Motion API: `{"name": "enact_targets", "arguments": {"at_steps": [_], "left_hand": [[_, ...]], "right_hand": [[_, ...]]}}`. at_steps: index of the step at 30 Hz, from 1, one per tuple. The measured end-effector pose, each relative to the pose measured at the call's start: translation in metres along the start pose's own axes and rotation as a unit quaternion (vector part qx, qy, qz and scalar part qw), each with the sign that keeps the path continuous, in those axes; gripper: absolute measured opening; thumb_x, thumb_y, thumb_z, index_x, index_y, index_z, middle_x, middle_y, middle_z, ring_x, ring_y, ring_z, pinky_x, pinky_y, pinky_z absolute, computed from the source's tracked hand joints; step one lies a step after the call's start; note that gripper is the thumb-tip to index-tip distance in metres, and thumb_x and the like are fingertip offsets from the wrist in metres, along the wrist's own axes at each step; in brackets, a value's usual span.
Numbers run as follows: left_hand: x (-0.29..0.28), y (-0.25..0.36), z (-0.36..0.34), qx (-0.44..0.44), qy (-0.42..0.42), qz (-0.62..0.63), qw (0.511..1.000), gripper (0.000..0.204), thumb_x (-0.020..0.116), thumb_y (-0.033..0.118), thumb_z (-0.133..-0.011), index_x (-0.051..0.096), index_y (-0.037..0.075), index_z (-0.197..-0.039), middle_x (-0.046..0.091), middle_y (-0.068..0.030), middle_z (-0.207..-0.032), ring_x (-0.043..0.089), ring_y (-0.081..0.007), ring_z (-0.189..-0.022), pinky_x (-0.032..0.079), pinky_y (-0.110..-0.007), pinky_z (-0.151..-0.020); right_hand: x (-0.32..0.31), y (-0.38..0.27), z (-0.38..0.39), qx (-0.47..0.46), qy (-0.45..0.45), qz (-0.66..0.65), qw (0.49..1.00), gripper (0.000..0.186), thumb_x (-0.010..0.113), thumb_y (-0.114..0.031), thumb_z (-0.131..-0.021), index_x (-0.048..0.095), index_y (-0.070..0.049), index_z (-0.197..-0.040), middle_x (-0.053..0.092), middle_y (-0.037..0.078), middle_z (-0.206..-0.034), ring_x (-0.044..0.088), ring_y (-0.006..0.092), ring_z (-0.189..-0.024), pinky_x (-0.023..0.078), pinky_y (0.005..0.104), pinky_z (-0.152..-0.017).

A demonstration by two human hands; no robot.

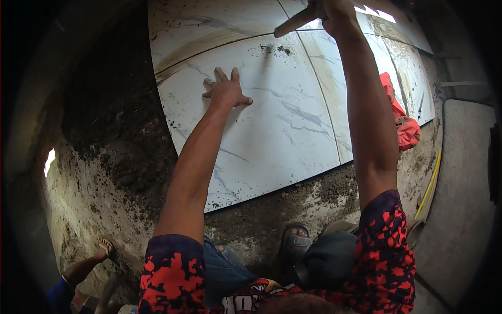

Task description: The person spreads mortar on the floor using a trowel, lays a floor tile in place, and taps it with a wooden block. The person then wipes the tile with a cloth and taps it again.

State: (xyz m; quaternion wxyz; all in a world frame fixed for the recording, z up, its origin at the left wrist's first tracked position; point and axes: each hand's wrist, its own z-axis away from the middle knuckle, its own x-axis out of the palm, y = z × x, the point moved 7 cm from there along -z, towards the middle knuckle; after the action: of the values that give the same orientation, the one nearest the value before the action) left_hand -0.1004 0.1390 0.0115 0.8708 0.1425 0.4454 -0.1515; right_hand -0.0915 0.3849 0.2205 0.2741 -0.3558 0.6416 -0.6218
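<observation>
My left hand (227, 93) lies on a large white marble-patterned floor tile (277, 141), fingers spread and nothing in them. Raised over the far side of the tiles, my right hand (334, 13) is closed around a tool with a straight brownish handle (295, 22). The handle's rounded end points left and down; the rest of the tool is hidden by the hand or cut off by the upper edge, so its kind cannot be told. A soft shadow falls on the tile below the handle, beside a scatter of dark crumbs (282, 51).
More tiles (209, 21) adjoin at the back and right, smeared with brown dirt. Dark loose soil (125, 162) borders the left. A red cloth or bag (408, 131) lies at the right edge, near a yellow strip (430, 183). Another person's hand (106, 248) rests on the ground lower left.
</observation>
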Motion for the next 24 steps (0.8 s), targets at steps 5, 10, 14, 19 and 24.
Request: {"name": "enact_targets", "arguments": {"at_steps": [5, 10, 14, 19, 24], "left_hand": [[0.002, -0.007, -0.002, -0.006, -0.003, -0.016, 1.000, 0.109, 0.075, 0.054, -0.063, 0.010, 0.028, -0.146, 0.001, -0.0191, -0.151, 0.014, -0.0552, -0.130, 0.035, -0.068, -0.092], [0.002, 0.006, 0.002, 0.005, -0.003, -0.030, 1.000, 0.110, 0.074, 0.055, -0.063, 0.007, 0.026, -0.146, 0.002, -0.0204, -0.150, 0.015, -0.0557, -0.129, 0.036, -0.068, -0.090], [0.002, 0.001, 0.004, 0.000, -0.008, -0.029, 1.000, 0.110, 0.074, 0.055, -0.063, 0.007, 0.027, -0.146, 0.001, -0.0201, -0.150, 0.015, -0.0555, -0.130, 0.037, -0.067, -0.090], [0.001, -0.003, 0.000, 0.002, -0.002, -0.020, 1.000, 0.109, 0.073, 0.056, -0.063, 0.008, 0.027, -0.146, 0.000, -0.0193, -0.151, 0.012, -0.0546, -0.131, 0.034, -0.067, -0.092], [0.004, 0.002, -0.002, -0.003, 0.005, -0.033, 0.999, 0.110, 0.073, 0.056, -0.062, 0.008, 0.027, -0.146, -0.002, -0.0198, -0.151, 0.010, -0.0554, -0.131, 0.029, -0.068, -0.095]], "right_hand": [[0.020, 0.004, 0.009, 0.020, -0.020, 0.024, 0.999, 0.007, 0.049, -0.001, -0.077, 0.046, -0.005, -0.083, 0.045, 0.003, -0.067, 0.045, 0.0118, -0.056, 0.039, 0.0274, -0.050], [0.057, 0.031, 0.013, 0.032, -0.039, 0.094, 0.994, 0.012, 0.052, -0.005, -0.075, 0.051, -0.002, -0.086, 0.047, 0.003, -0.066, 0.045, 0.0121, -0.056, 0.037, 0.0268, -0.050], [0.064, 0.021, 0.033, 0.015, -0.061, 0.041, 0.997, 0.027, 0.052, -0.007, -0.073, 0.054, 0.001, -0.099, 0.046, 0.002, -0.064, 0.044, 0.0124, -0.056, 0.036, 0.0271, -0.051], [0.004, 0.014, 0.078, 0.064, -0.152, 0.118, 0.979, 0.053, 0.056, -0.014, -0.081, 0.043, 0.001, -0.129, 0.055, 0.009, -0.091, 0.054, 0.0141, -0.080, 0.046, 0.0291, -0.073], [-0.069, 0.009, 0.150, 0.147, -0.119, 0.102, 0.977, 0.062, 0.053, -0.014, -0.080, 0.035, -0.001, -0.138, 0.056, 0.009, -0.094, 0.052, 0.0116, -0.079, 0.045, 0.0269, -0.076]]}}
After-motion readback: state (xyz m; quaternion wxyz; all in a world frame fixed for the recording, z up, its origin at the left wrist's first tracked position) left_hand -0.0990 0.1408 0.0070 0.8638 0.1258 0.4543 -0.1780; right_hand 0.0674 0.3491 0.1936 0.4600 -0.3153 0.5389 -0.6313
